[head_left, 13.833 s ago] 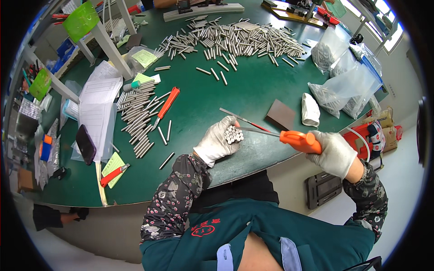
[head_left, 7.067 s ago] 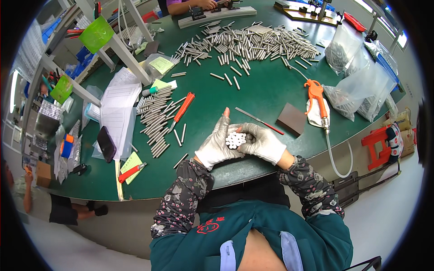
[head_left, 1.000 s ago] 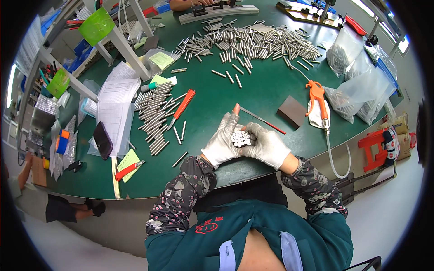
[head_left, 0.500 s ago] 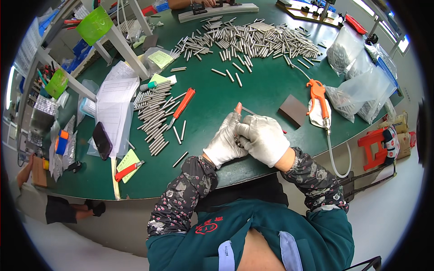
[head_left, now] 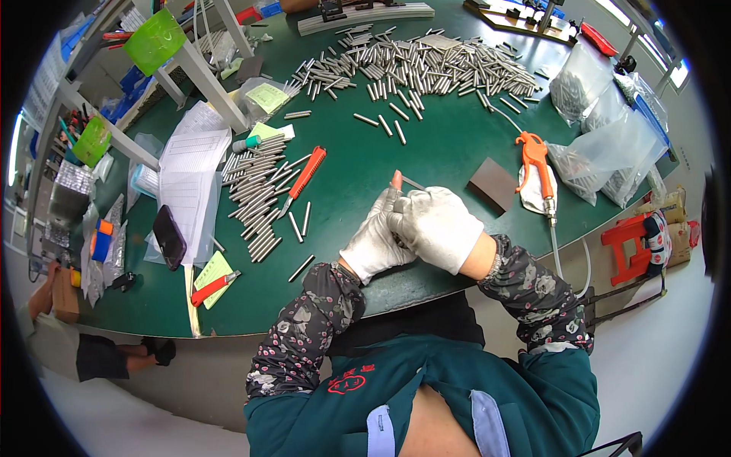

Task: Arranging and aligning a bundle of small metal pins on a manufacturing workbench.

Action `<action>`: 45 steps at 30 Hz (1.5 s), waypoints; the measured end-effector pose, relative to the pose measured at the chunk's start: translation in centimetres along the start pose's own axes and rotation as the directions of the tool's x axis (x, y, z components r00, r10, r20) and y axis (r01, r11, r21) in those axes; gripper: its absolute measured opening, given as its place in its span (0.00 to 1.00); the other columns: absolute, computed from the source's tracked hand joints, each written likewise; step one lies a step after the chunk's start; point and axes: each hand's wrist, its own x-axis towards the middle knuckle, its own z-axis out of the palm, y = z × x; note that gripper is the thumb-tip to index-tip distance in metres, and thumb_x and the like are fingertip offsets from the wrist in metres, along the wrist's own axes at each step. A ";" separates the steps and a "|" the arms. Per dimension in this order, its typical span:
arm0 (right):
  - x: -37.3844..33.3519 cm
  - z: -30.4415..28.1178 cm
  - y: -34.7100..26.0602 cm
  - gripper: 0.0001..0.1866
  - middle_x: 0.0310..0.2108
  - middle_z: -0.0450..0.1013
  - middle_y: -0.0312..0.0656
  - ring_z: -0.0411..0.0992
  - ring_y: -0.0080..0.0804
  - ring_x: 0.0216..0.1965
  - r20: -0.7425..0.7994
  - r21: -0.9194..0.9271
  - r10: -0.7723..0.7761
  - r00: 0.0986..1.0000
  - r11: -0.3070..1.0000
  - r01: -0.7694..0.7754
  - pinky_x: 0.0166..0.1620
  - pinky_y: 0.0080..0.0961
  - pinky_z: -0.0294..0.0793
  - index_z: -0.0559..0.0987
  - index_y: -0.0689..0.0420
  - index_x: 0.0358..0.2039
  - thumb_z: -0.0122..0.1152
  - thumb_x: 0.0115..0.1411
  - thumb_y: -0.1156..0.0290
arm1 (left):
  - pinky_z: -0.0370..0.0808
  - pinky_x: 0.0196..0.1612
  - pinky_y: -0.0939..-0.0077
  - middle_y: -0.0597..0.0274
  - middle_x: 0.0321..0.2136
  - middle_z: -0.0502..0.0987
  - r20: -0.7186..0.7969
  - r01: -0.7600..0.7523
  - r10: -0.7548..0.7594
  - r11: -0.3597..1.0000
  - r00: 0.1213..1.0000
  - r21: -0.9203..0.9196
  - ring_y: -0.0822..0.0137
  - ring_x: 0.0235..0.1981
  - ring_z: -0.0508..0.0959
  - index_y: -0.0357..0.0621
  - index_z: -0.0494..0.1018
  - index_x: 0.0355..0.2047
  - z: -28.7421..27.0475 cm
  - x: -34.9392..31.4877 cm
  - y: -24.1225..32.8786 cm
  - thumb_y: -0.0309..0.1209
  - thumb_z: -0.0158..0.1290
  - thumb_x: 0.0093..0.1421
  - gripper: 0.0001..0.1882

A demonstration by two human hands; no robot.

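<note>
Both my hands wear white gloves and meet above the table's front part. My left hand (head_left: 371,242) is closed, a bare fingertip poking up from its glove; whatever lies in its fingers is hidden. My right hand (head_left: 443,231) is curled shut against it. A thin grey metal strip (head_left: 413,184) sticks out between the bare fingertip and my right fist; its other end is covered. Left of my hands lie several loose steel pins (head_left: 301,267), a row of pins (head_left: 259,190) and an orange-red utility knife (head_left: 308,174).
A big heap of steel pins (head_left: 426,67) covers the far table. To the right are a dark brown block (head_left: 491,185), an orange air gun (head_left: 535,156) with hose, and bags of pins (head_left: 601,156). Papers (head_left: 194,164), a phone (head_left: 169,238) and another red knife (head_left: 213,289) lie left.
My hands stay together and shift slightly left, the right fist turning a little. A small red tip beside my right hand is no longer visible. The far person's hand has mostly left view.
</note>
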 end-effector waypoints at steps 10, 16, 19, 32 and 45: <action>-0.4 0.4 -0.4 0.07 0.25 0.69 0.41 0.70 0.36 0.26 -0.028 -0.125 -0.011 1.000 0.992 0.007 0.29 0.31 0.67 0.72 0.57 0.28 0.52 0.46 0.71 | 0.39 0.65 0.56 0.64 0.29 0.70 -0.083 -0.083 0.092 0.991 0.992 0.104 0.62 0.38 0.71 0.44 0.68 0.36 0.6 0.1 -1.2 0.34 0.60 0.43 0.20; -0.4 -2.1 -0.2 0.08 0.25 0.69 0.43 0.70 0.40 0.30 -0.069 0.011 0.068 0.995 0.998 -0.067 0.32 0.34 0.67 0.72 0.56 0.28 0.56 0.46 0.70 | 0.49 0.62 0.68 0.65 0.43 0.70 -0.086 0.087 -0.102 0.983 0.991 -0.162 0.65 0.47 0.70 0.44 0.49 0.60 -0.2 -0.4 0.4 0.35 0.61 0.39 0.48; -0.5 -1.5 -0.2 0.08 0.25 0.69 0.43 0.70 0.43 0.31 -0.089 0.261 0.130 0.988 0.960 -0.103 0.33 0.35 0.68 0.72 0.56 0.28 0.57 0.47 0.69 | 0.43 0.64 0.62 0.64 0.41 0.72 -0.002 0.072 -0.073 0.995 0.997 -0.067 0.66 0.47 0.70 0.45 0.56 0.56 -0.5 -0.1 0.6 0.36 0.60 0.40 0.41; -4.8 -1.3 1.1 0.05 0.23 0.73 0.44 0.72 0.43 0.27 -0.014 0.402 0.497 0.867 0.797 -0.451 0.30 0.36 0.70 0.74 0.55 0.26 0.58 0.49 0.70 | 0.49 0.63 0.63 0.55 0.45 0.68 0.124 0.363 -0.353 0.930 0.927 -0.065 0.44 0.61 0.50 0.43 0.69 0.42 -1.3 0.0 2.1 0.35 0.65 0.35 0.31; -4.7 2.6 0.0 0.07 0.27 0.73 0.49 0.73 0.43 0.30 -0.024 0.775 0.568 0.823 0.530 -0.344 0.33 0.31 0.71 0.74 0.59 0.31 0.56 0.50 0.73 | 0.72 0.41 0.84 0.68 0.37 0.71 -0.061 0.192 -0.258 0.840 0.964 -0.507 0.77 0.37 0.72 0.44 0.62 0.48 0.1 -1.0 0.9 0.19 0.60 0.41 0.32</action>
